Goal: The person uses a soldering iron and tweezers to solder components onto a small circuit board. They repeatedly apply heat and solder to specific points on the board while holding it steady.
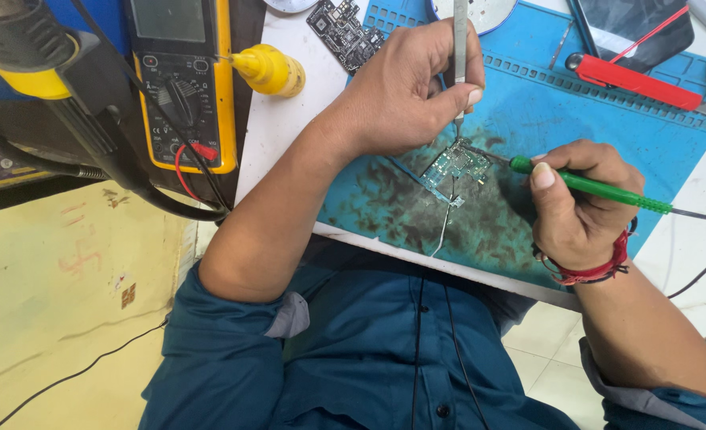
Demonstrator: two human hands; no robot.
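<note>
A small green circuit board (454, 166) lies on a blue, soot-stained work mat (544, 119). My left hand (405, 84) pinches metal tweezers (460, 48) upright, tips down on the board's upper edge. My right hand (580, 211) grips a green-handled soldering iron (600, 189) like a pen, its tip pointing left at the board next to the tweezer tips. A thin ribbon trails from the board toward the table's near edge.
A yellow multimeter (182, 84) with leads stands at the left beside a yellow bottle (269, 70). A dark circuit board (343, 32) lies at the mat's top left. A red-handled tool (635, 82) and a dark phone (635, 28) rest at the top right.
</note>
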